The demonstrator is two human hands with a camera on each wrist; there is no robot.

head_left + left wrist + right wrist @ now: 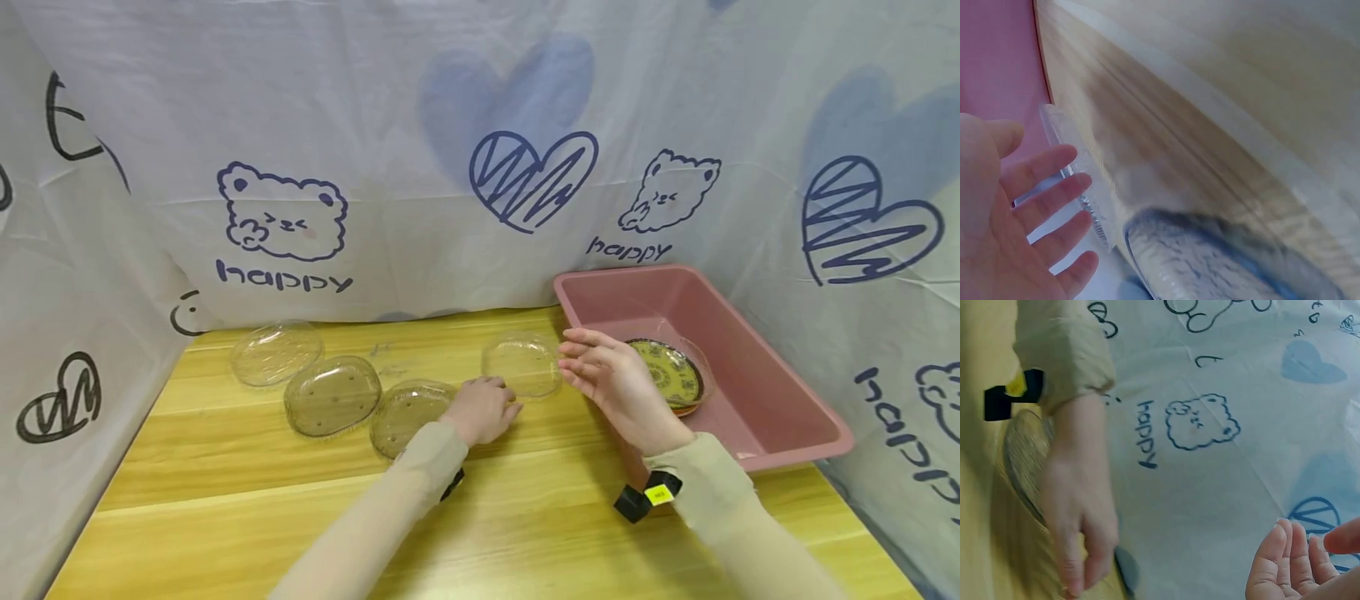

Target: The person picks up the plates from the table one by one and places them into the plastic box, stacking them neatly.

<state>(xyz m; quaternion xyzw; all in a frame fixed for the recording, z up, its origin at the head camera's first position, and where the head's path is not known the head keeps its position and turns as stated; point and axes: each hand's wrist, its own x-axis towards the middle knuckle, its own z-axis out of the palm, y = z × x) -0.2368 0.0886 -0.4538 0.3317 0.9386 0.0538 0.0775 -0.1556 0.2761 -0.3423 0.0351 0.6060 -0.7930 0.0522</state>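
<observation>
My left hand (483, 411) is over the table between a smoky brown glass plate (405, 417) and a clear plate (522, 364). The left wrist view shows this hand (1035, 212) holding nothing, its fingers loosely extended in front of the clear plate (1094, 206); whether they touch it cannot be told. By the pink tub's left rim my right hand (626, 387) is raised, fingers extended and gripping nothing. Inside the pink tub (765, 400) lies a yellow patterned plate (667, 375) with a clear rim around it. The right wrist view also has the right hand (1300, 562).
Another smoky brown plate (333, 396) and a clear plate (275, 353) rest farther left on the wooden table (247, 517). Printed white cloth (397, 167) encloses the back and sides. The tub stands at the table's right side.
</observation>
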